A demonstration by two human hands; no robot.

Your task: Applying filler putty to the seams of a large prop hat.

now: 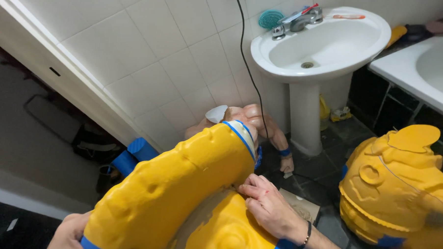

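A big yellow figure part (pixel 174 185), shaped like a leg with blue trim and a white band at its top, fills the lower middle. My left hand (pixel 71 245) grips its lower end at the bottom left. My right hand (pixel 268 206) rests with fingertips at the seam where the leg meets a yellow hip piece (pixel 225 232). Behind it, a flesh-coloured muscular torso and arm (pixel 260 123) with a blue wristband leans against the tiled wall. A second yellow sculpted part (pixel 395 187) stands on the floor at the right.
A white pedestal sink (pixel 321 42) with a tap, a teal brush and toothbrushes stands at the back. A black cable (pixel 249 64) hangs down the white tiled wall. A bathtub edge (pixel 416 73) is at right. The floor is dark tile; a doorway opens at left.
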